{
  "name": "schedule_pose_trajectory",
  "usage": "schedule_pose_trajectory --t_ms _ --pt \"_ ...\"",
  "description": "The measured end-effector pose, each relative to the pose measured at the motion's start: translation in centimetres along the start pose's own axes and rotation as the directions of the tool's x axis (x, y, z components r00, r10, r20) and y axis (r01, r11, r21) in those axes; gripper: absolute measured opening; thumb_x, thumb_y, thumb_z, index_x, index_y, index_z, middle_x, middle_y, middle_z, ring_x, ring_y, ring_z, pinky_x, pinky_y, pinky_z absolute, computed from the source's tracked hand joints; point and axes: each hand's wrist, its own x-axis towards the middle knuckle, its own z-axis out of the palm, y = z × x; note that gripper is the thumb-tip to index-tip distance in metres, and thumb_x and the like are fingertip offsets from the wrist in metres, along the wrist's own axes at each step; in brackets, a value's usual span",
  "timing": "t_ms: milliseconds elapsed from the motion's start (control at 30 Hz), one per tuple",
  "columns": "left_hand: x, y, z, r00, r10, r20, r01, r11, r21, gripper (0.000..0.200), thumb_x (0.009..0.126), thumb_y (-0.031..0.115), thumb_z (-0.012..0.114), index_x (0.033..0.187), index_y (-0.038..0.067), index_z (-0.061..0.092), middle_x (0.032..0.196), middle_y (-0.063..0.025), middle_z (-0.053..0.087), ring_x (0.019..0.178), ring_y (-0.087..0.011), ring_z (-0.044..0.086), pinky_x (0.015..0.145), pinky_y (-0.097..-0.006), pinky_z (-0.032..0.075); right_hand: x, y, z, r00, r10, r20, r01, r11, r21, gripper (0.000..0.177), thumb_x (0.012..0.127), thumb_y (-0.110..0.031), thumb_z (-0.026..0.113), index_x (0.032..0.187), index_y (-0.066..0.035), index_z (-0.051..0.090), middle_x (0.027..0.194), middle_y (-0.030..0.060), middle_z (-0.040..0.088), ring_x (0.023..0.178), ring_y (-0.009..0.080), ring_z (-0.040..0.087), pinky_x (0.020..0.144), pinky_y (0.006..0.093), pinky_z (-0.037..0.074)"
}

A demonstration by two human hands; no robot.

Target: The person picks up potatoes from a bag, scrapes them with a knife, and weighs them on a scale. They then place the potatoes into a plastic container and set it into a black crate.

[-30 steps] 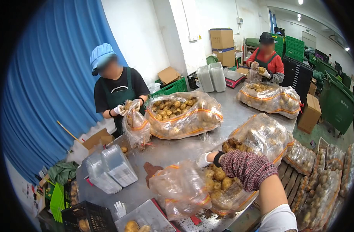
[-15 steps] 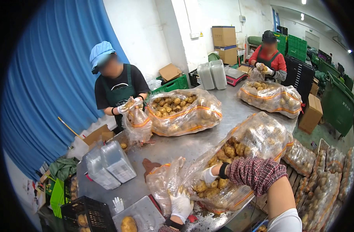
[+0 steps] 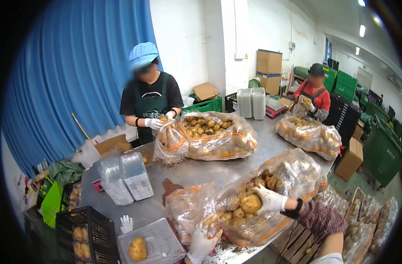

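My right hand (image 3: 273, 200), in a white glove, is closed around a large potato (image 3: 250, 203) at the mouth of a clear plastic sack (image 3: 293, 169) with orange stripes. More potatoes (image 3: 238, 218) lie in the sack below it. At the sack's near left corner, my left hand (image 3: 203, 241) has its soiled glove fingers raised and loosely bent, thumb apart, against the crumpled plastic (image 3: 192, 204). Left of that hand, a single potato (image 3: 138, 249) sits in a clear plastic tray (image 3: 154, 237) on a scale (image 3: 176, 240).
Stacked clear trays (image 3: 137, 176) stand on the metal table (image 3: 201, 169), near an empty white glove (image 3: 126, 224). A black crate (image 3: 84, 215) holds packed potatoes. Across the table, two people (image 3: 152, 97) (image 3: 313, 90) handle potatoes beside open sacks (image 3: 223, 147). Filled sacks (image 3: 363, 224) stand on the right.
My right hand has come up out of the sack with a large potato in its grip. My left hand has turned and its fingers now point up. The view has shifted.
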Motion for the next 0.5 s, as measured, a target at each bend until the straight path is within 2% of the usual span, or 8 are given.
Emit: schedule_pose_trajectory --t_ms 33,100,133,167,233,267,300,500 --pt "-0.3 1.2 -0.1 1.0 0.0 -0.012 -0.001 1.0 -0.017 0.052 0.076 0.015 0.073 0.122 0.001 0.053 0.118 -0.013 0.058 0.11 -0.0271 0.054 0.096 -0.0364 0.043 -1.6 -0.9 -0.3 0.996 -0.033 -0.085 0.04 0.996 0.084 0.088 0.057 -0.037 0.083 0.125 -0.002 0.041 0.115 0.02 0.041 0.109 0.0357 0.048 0.094 0.0423 0.042" --pt "-1.0 3.6 -0.3 0.961 -0.234 0.145 0.27 0.701 -0.66 0.062 0.078 0.013 0.074 0.13 -0.001 0.043 0.118 -0.0111 0.058 0.112 -0.0208 0.053 0.096 -0.0318 0.043 -3.9 -5.8 -0.7 0.965 -0.128 -0.23 0.164 0.976 0.146 0.087 0.057 -0.041 0.083 0.124 -0.003 0.044 0.114 0.0178 0.042 0.11 0.0337 0.045 0.096 0.0434 0.039" --pt "-1.3 2.9 -0.5 0.93 -0.197 0.309 0.353 0.714 -0.604 0.071 0.079 0.013 0.074 0.137 -0.002 0.034 0.121 -0.0113 0.055 0.113 -0.0173 0.051 0.094 -0.0295 0.044 -4.6 -8.0 0.0 0.968 -0.045 -0.246 0.102 0.969 0.223 0.085 0.056 -0.04 0.084 0.123 -0.004 0.047 0.114 0.0171 0.045 0.111 0.0331 0.045 0.098 0.0428 0.037" --pt "-1.7 3.2 -0.2 0.929 -0.209 0.306 0.359 0.711 -0.605 0.071 0.079 0.013 0.074 0.137 -0.002 0.034 0.121 -0.0113 0.055 0.113 -0.0173 0.051 0.094 -0.0295 0.044 -5.0 -10.2 0.8 0.961 -0.026 -0.277 0.09 0.971 0.22 0.081 0.056 -0.033 0.085 0.123 -0.005 0.049 0.116 0.0173 0.047 0.113 0.033 0.045 0.097 0.0419 0.038" --pt "-2.5 4.3 0.4 0.986 -0.135 0.099 0.16 0.595 -0.787 0.069 0.08 0.016 0.074 0.135 -0.003 0.037 0.12 -0.0124 0.055 0.111 -0.0175 0.052 0.093 -0.0302 0.044 -4.9 -14.0 2.9 0.888 -0.173 -0.427 0.253 0.958 0.137 0.075 0.06 -0.025 0.083 0.124 -0.005 0.05 0.118 0.0195 0.047 0.11 0.0355 0.047 0.094 0.0424 0.041" --pt "-2.8 4.4 -0.7 0.984 -0.151 0.091 0.176 0.811 -0.558 0.063 0.083 0.022 0.071 0.131 -0.004 0.041 0.116 -0.0122 0.057 0.107 -0.0169 0.054 0.093 -0.0304 0.044 -4.6 -15.0 4.7 0.845 -0.223 -0.486 0.267 0.963 0.022 0.075 0.06 -0.021 0.084 0.125 -0.005 0.05 0.12 0.0178 0.049 0.109 0.0355 0.048 0.093 0.0426 0.042" --pt "-3.5 3.4 -0.9 0.982 -0.17 0.079 0.185 0.817 -0.545 0.063 0.083 0.022 0.071 0.131 -0.004 0.041 0.116 -0.0122 0.057 0.107 -0.0169 0.054 0.093 -0.0304 0.044 -4.3 -15.4 6.6 0.801 -0.247 -0.546 0.28 0.96 -0.022 0.075 0.06 -0.023 0.084 0.126 -0.006 0.05 0.122 0.0175 0.05 0.11 0.0355 0.049 0.093 0.0435 0.042" --pt "-7.3 0.2 -3.4 0.943 -0.303 -0.141 0.138 0.737 -0.662 0.043 0.092 0.032 0.058 0.117 -0.003 0.056 0.104 -0.0102 0.064 0.093 -0.0162 0.059 0.083 -0.0294 0.047 -2.7 -18.5 11.6 0.897 -0.04 -0.441 0.245 0.874 0.419 0.081 0.061 -0.031 0.086 0.127 -0.003 0.049 0.125 0.0189 0.051 0.119 0.0348 0.048 0.098 0.041 0.041"
